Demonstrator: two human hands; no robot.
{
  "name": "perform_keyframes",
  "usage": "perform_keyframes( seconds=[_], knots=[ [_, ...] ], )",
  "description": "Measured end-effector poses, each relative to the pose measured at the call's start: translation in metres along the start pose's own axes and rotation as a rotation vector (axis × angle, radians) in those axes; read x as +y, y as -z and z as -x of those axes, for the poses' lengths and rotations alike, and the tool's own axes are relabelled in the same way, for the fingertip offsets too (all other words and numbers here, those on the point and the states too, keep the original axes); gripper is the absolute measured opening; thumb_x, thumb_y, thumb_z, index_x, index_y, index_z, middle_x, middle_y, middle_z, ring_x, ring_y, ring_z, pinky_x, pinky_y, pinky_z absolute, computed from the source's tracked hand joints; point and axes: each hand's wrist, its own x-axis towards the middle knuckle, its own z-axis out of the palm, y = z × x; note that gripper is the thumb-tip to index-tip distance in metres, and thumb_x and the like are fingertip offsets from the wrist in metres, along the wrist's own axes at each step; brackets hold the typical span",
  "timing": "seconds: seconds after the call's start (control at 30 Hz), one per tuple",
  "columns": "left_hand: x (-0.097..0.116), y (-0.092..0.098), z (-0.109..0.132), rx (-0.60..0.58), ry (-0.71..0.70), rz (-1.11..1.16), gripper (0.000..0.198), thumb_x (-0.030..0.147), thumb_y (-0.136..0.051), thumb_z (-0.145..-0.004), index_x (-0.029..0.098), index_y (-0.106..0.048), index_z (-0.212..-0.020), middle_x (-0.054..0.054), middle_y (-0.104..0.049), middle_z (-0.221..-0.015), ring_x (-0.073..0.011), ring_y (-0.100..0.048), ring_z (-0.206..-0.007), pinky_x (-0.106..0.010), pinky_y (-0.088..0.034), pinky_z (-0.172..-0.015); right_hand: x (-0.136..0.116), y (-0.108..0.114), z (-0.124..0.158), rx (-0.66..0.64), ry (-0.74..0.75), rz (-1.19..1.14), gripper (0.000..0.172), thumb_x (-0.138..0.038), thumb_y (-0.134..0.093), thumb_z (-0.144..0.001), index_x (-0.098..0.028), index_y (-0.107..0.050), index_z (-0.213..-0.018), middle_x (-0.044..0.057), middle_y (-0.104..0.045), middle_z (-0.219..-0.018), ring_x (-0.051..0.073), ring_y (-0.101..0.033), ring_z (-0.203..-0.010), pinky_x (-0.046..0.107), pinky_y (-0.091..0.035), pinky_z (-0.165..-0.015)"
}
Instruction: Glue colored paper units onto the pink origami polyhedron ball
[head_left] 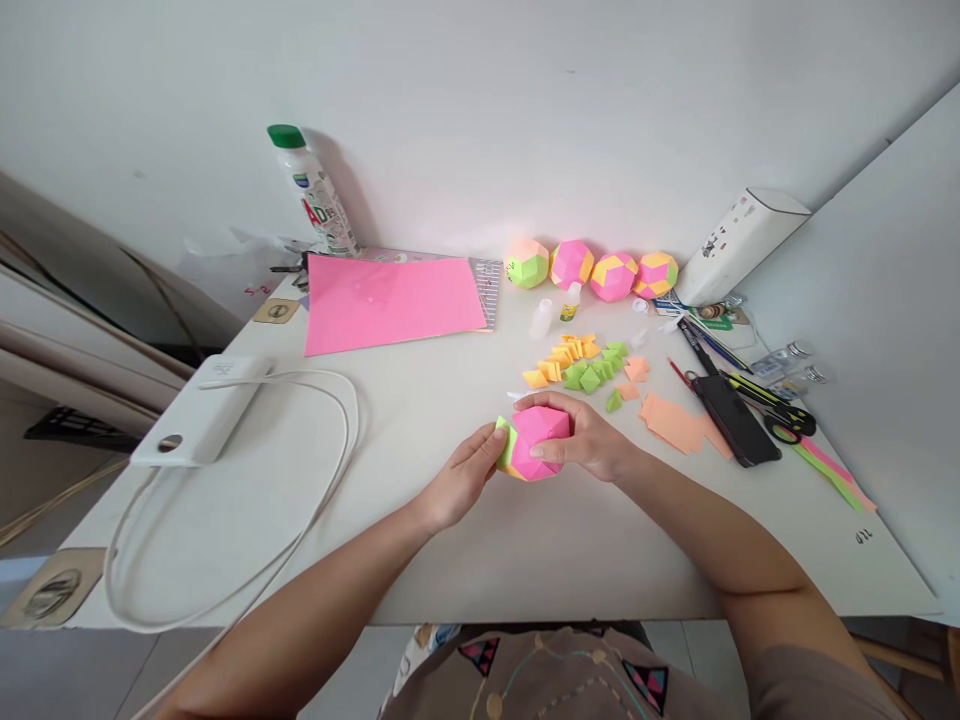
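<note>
Between my two hands, above the front middle of the table, is a folded paper ball (541,440), mostly pink with green and yellow pieces on its left side. My left hand (469,475) pinches the green edge with thumb and fingers. My right hand (589,437) wraps round the pink side, its thumb pressed on the front face. Just beyond lie small folded paper pieces: yellow ones (559,362), green ones (592,372) and a few peach ones (636,370). The ball's underside and some fingertips are hidden.
Several finished paper balls (571,265) line the wall beside a white box (742,245). Pink sheets (390,305) and a bottle (319,195) stand back left. A white power bank (206,410) with looped cable lies left; scissors (784,415) and a black case (735,420) lie right.
</note>
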Motion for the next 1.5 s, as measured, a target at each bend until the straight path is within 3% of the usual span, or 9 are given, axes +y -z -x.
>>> perform_keyframes(
  seconds=[0.43, 0.67, 0.83, 0.93, 1.07, 1.2, 1.5],
  knots=[
    [-0.002, 0.004, 0.000, -0.005, 0.000, -0.009, 0.033, 0.050, -0.051, -0.087, 0.018, -0.060, -0.084, -0.001, -0.053, -0.081, -0.0157, -0.045, -0.080, -0.028, -0.040, -0.077, 0.001, 0.000, -0.002, -0.001, -0.022, 0.005, 0.050, -0.023, -0.078, -0.060, -0.023, -0.061, -0.107, 0.002, -0.057, -0.098, 0.014, -0.057, -0.080, 0.025, -0.050, -0.066],
    [-0.001, 0.009, 0.002, -0.065, -0.015, -0.067, 0.019, 0.034, -0.059, -0.083, 0.018, -0.062, -0.092, -0.002, -0.059, -0.083, -0.0160, -0.049, -0.077, -0.028, -0.039, -0.073, -0.003, 0.012, -0.004, -0.121, -0.042, 0.045, 0.058, -0.026, -0.079, -0.063, -0.024, -0.055, -0.116, 0.003, -0.058, -0.098, 0.016, -0.058, -0.086, 0.030, -0.051, -0.072],
    [-0.001, 0.010, 0.000, -0.098, -0.007, -0.161, 0.024, 0.037, -0.060, -0.082, 0.017, -0.064, -0.095, -0.002, -0.061, -0.085, -0.0169, -0.051, -0.077, -0.028, -0.040, -0.072, -0.003, 0.015, -0.003, -0.073, 0.086, 0.291, 0.049, -0.028, -0.078, -0.065, -0.022, -0.060, -0.110, 0.006, -0.057, -0.110, 0.020, -0.057, -0.100, 0.037, -0.047, -0.088],
    [-0.002, 0.010, 0.001, -0.119, 0.012, -0.217, 0.026, 0.038, -0.059, -0.082, 0.016, -0.063, -0.096, -0.004, -0.063, -0.088, -0.0188, -0.053, -0.080, -0.029, -0.040, -0.073, -0.004, 0.014, -0.001, -0.085, 0.119, 0.394, 0.047, -0.027, -0.076, -0.068, -0.022, -0.059, -0.112, 0.006, -0.060, -0.107, 0.021, -0.057, -0.103, 0.040, -0.043, -0.094],
    [0.001, 0.009, 0.002, -0.170, 0.022, -0.257, 0.025, 0.036, -0.057, -0.084, 0.017, -0.063, -0.099, -0.004, -0.063, -0.089, -0.0194, -0.055, -0.082, -0.030, -0.041, -0.074, -0.003, 0.014, 0.000, -0.186, 0.051, 0.333, 0.051, -0.025, -0.074, -0.071, -0.022, -0.054, -0.118, 0.002, -0.064, -0.091, 0.017, -0.061, -0.089, 0.038, -0.045, -0.088],
    [0.003, 0.007, 0.003, -0.184, 0.032, -0.269, 0.026, 0.035, -0.057, -0.084, 0.016, -0.063, -0.101, -0.005, -0.064, -0.094, -0.0213, -0.056, -0.087, -0.030, -0.042, -0.074, 0.000, 0.013, -0.003, -0.251, -0.044, 0.215, 0.054, -0.022, -0.075, -0.069, -0.021, -0.052, -0.118, 0.001, -0.063, -0.091, 0.015, -0.062, -0.081, 0.032, -0.050, -0.077],
    [0.005, 0.006, 0.003, -0.222, 0.076, -0.279, 0.026, 0.033, -0.054, -0.086, 0.016, -0.061, -0.105, -0.005, -0.062, -0.093, -0.0203, -0.056, -0.086, -0.031, -0.042, -0.075, 0.009, 0.006, -0.003, -0.201, -0.082, 0.116, 0.049, -0.016, -0.074, -0.067, -0.021, -0.055, -0.112, 0.001, -0.064, -0.090, 0.012, -0.063, -0.074, 0.027, -0.053, -0.067]
  ],
)
